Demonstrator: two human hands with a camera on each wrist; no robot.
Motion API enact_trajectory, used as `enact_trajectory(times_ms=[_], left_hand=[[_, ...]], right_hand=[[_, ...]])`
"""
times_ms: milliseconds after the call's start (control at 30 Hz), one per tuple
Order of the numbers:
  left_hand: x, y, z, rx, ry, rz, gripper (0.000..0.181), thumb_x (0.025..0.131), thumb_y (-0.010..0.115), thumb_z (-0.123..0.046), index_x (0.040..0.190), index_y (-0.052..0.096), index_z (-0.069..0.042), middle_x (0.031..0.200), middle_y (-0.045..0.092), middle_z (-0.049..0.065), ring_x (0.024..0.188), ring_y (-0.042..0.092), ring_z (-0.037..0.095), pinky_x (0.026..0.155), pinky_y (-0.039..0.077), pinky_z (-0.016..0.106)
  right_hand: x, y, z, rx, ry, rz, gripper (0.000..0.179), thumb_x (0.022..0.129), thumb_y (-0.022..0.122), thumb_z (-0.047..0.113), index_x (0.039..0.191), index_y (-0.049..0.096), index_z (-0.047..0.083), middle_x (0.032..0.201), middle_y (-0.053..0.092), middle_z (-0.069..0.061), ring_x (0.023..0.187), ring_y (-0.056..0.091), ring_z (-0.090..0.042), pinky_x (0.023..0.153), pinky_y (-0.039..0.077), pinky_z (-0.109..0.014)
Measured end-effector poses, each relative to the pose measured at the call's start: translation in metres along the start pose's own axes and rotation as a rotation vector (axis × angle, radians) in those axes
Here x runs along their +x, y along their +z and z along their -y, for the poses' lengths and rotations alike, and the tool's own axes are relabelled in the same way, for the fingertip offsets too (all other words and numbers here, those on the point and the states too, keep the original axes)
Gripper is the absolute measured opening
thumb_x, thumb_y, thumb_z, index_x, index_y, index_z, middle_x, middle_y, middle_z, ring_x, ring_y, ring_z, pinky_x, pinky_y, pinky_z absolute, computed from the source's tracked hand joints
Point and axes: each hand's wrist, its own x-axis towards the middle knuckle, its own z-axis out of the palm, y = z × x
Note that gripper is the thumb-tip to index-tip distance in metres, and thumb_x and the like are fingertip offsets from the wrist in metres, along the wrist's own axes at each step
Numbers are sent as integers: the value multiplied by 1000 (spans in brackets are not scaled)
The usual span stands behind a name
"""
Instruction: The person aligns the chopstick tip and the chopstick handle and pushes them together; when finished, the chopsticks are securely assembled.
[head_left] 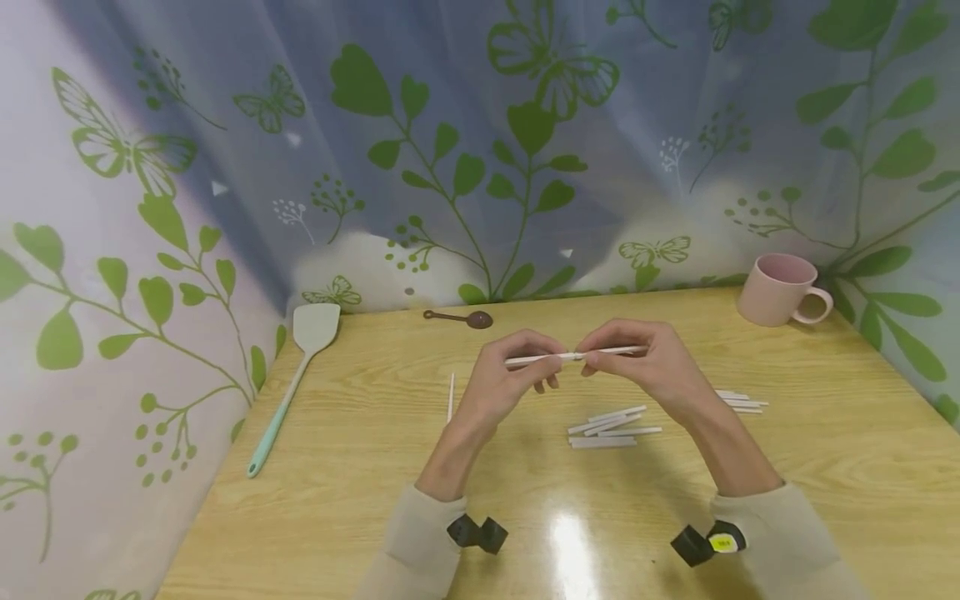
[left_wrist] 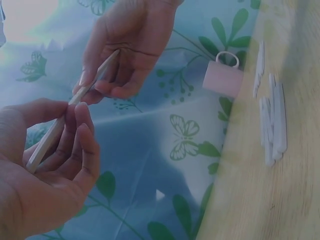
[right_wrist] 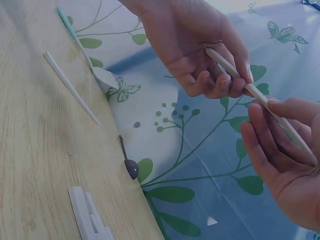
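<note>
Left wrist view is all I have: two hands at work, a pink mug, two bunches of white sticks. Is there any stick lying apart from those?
Observer: Yes, a lone white stick lies just left of the left hand.
Operator: Anything farther left?
Observer: A spatula with a mint-green handle.
Operator: What else am I missing?
Observer: A small brown spoon near the far edge of the table.

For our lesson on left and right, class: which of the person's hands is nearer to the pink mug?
The right hand. In the head view, it is to the left of the pink mug and lower; the left hand is farther left, beyond the right.
</note>
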Motion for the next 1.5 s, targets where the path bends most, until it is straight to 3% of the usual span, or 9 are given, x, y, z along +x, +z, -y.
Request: enact_trajectory(times_ms=[133,367,533,833,900,1067,1167,1300,1500], left_hand=[[0,0,-2,-10,7,-2,15,99,71,-16,110,75,-7,90,74,6,81,69,42,68,57,33],[-2,1,-4,-28,-2,-8,14,100,71,-15,109,74,-6,91,73,6,75,70,22,68,56,31],[-2,2,-5,-35,14,-11,14,100,71,-15,109,74,-5,91,73,5,74,70,21,68,56,31],[-1,4,-4,-34,22,-20,13,99,70,-13,107,74,-5,90,72,5,72,69,17,68,57,32],[-1,4,-4,-29,19,-23,13,98,70,-13,107,74,-5,92,72,11,72,69,19,70,58,40],[-2,4,-4,-22,20,-33,13,98,71,-14,107,74,-5,98,70,26,74,70,29,70,58,39],[-3,4,-4,-17,15,-26,13,99,70,-14,107,74,-5,95,70,23,74,69,26,69,57,35],[-3,-1,-7,6,-14,5,15,102,68,-18,111,74,-8,94,71,15,76,69,21,72,57,38],[-3,-14,-14,-24,-51,42,22,107,60,-20,117,73,-6,98,71,19,80,69,22,72,55,31]], right_hand=[[0,2,2,6,-6,-8,18,98,75,16,110,74,3,102,74,-12,90,74,-30,91,59,-38],[-1,4,3,18,-19,-13,16,98,75,14,109,74,2,101,72,-16,86,73,-29,88,59,-39],[-1,4,3,13,-23,-18,16,98,75,14,108,74,2,99,72,-13,84,72,-29,87,59,-37],[-1,7,4,15,-29,-29,15,98,75,14,107,74,2,101,70,-19,82,71,-30,85,59,-38],[-1,8,4,16,-34,-34,15,98,74,14,107,73,2,100,71,-15,81,71,-29,85,59,-39],[-1,10,2,18,-30,-35,16,98,74,15,107,73,2,102,70,-15,80,71,-30,87,59,-39],[-1,8,1,10,-22,-23,17,98,74,17,108,73,3,102,70,-18,82,71,-31,88,59,-40],[-1,3,0,12,-38,18,16,101,70,15,111,72,2,100,71,-11,85,72,-30,90,58,-40],[0,-2,3,52,-65,55,15,105,63,11,112,66,-1,98,70,-11,89,72,-30,95,57,-38]])
